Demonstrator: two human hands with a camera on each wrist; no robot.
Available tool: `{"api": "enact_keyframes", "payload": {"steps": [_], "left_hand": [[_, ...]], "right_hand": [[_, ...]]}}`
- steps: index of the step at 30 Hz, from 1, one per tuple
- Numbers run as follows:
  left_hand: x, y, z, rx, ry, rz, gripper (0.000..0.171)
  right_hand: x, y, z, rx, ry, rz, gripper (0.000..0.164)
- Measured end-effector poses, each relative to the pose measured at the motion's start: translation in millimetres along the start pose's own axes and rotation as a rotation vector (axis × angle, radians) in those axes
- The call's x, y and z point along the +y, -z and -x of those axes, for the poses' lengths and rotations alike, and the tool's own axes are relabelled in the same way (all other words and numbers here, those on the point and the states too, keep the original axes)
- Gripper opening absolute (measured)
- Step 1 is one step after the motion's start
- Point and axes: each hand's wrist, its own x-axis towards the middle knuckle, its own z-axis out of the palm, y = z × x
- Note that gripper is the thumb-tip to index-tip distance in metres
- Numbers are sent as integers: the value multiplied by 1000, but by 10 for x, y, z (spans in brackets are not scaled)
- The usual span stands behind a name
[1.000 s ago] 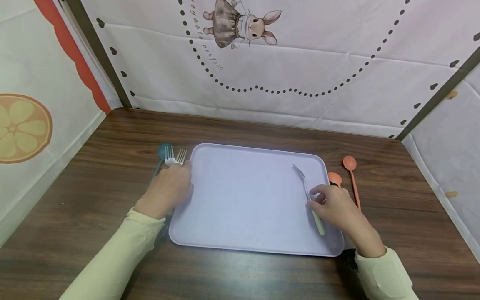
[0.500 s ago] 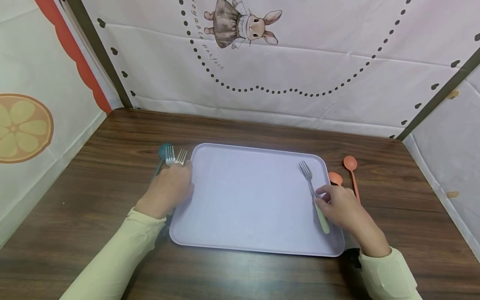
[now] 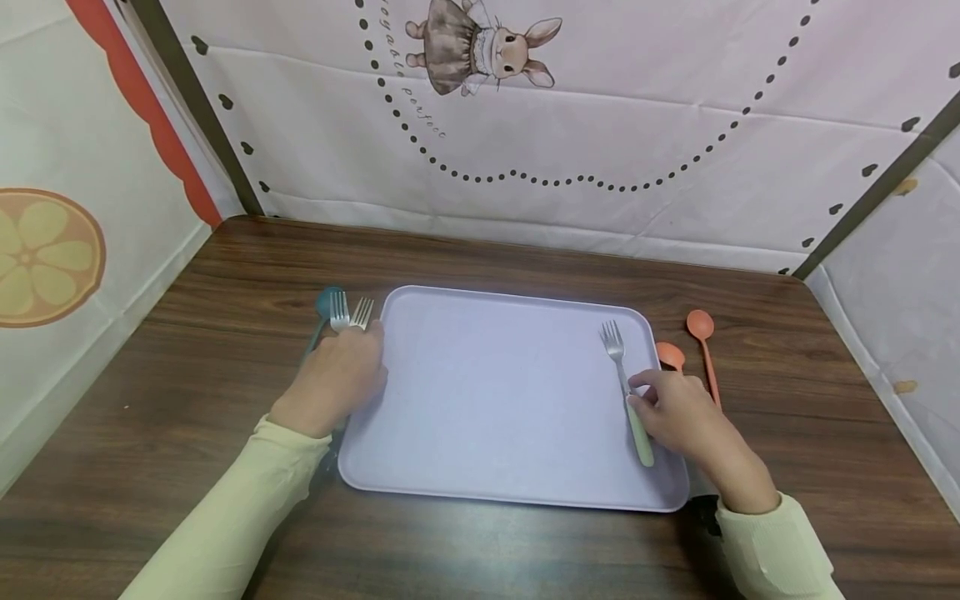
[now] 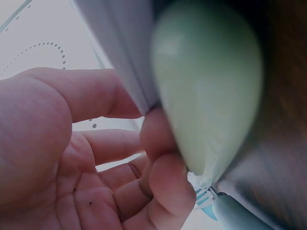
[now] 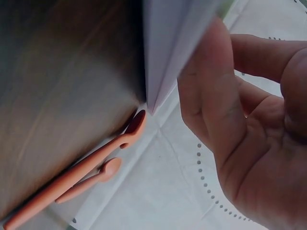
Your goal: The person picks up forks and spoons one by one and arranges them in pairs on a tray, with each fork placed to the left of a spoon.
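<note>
My right hand (image 3: 678,408) pinches the pale green handle of a fork (image 3: 612,340) over the right side of the lavender tray (image 3: 480,400). Its tines point away from me, face up. In the right wrist view the tray wall hides most of that fork. At the tray's left edge, my left hand (image 3: 337,375) has curled fingertips against the light green handle of a second fork (image 3: 362,313). That handle (image 4: 206,86) looms large in the left wrist view. Just left of it lies another fork (image 3: 339,310), overlapping a teal spoon (image 3: 328,302); the hand covers their middles from above.
Two orange spoons lie right of the tray: a nearer spoon (image 3: 670,355), partly behind my right hand, and a farther spoon (image 3: 701,325). The dark wooden table (image 3: 480,550) ends at a printed cloth wall (image 3: 600,133), with more cloth at both sides.
The fork in my right hand has turned from edge-on to face up and shifted slightly right with the hand. My left hand and the cutlery beside it have stayed put.
</note>
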Motion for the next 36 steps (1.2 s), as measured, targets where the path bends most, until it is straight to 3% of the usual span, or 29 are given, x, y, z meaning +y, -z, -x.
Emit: {"api": "enact_keyframes", "payload": {"steps": [10, 17, 36], "left_hand": [[-3, 0, -1, -6, 7, 2, 37], [-2, -4, -5, -8, 10, -2, 32], [2, -11, -3, 1, 8, -4, 27]], "right_hand": [[-46, -33, 1, -5, 7, 11, 28], [-65, -81, -16, 5, 57, 17, 26], [-130, -119, -2, -28, 64, 23, 35]]}}
